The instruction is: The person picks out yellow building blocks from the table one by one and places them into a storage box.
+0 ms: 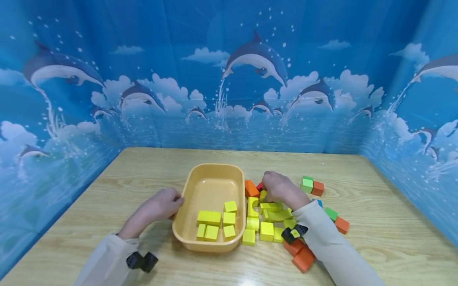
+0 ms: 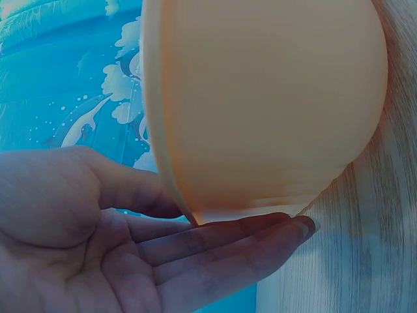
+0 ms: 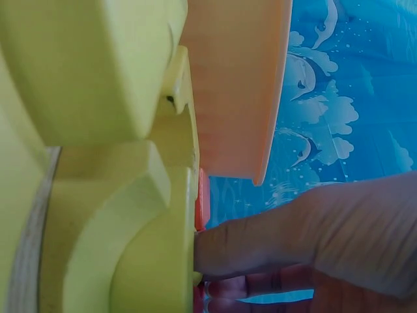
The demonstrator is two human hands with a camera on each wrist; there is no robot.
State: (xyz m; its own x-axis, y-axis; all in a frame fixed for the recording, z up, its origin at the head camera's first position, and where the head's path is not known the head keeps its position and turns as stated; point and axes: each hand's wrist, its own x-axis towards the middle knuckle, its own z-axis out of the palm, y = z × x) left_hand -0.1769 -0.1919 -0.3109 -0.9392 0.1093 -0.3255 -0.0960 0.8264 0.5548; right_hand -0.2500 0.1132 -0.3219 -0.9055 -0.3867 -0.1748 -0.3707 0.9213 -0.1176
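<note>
My left hand (image 1: 162,203) grips the left rim of a pale orange plastic tub (image 1: 212,188). In the left wrist view the thumb is at the rim and the straighter fingers lie along the outer wall. Several yellow blocks (image 1: 209,217) sit in the tub's near half. Right of the tub, my right hand (image 1: 280,188) reaches down into a pile of yellow pieces, among them a block with a rounded cutout (image 1: 252,207). Its thumb and fingers pinch a small yellow block (image 1: 262,195), mostly hidden by the pile in the right wrist view.
An orange block (image 1: 251,188) stands against the tub's right side. Red-orange blocks (image 1: 303,258) lie below the right wrist. Farther right are green blocks (image 1: 306,185), a red-brown block (image 1: 317,188) and another green block (image 1: 331,214). A dolphin-print curtain (image 1: 229,79) encloses the wooden table (image 1: 154,163).
</note>
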